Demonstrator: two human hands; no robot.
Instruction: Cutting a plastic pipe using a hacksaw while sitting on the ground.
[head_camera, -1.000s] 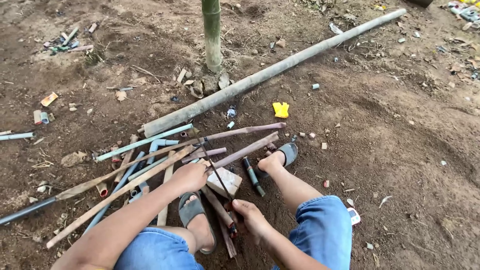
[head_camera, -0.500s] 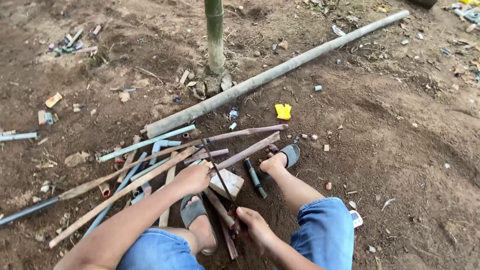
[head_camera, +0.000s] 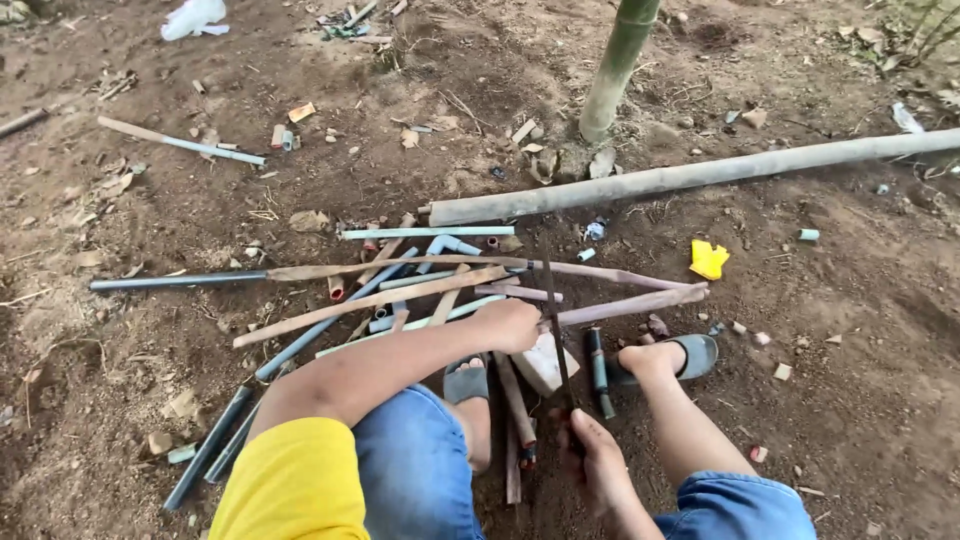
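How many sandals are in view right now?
2. One grey sandal is on the foot at right, beside the pipe pile; the other sandal is on the foot between the knees, below the left hand. Nothing suggests more, though the legs hide some ground.

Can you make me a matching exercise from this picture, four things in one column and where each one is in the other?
Things:
1. left hand
2. right hand
3. yellow scrap
4. long grey pipe

Places:
A. lying by the foot of the green trunk
B. low down, holding the near end of the thin saw blade
C. alone on the dirt, right of the stick pile
D. pressing on the stick pile

Pairs: 1-D, 2-B, 3-C, 4-A
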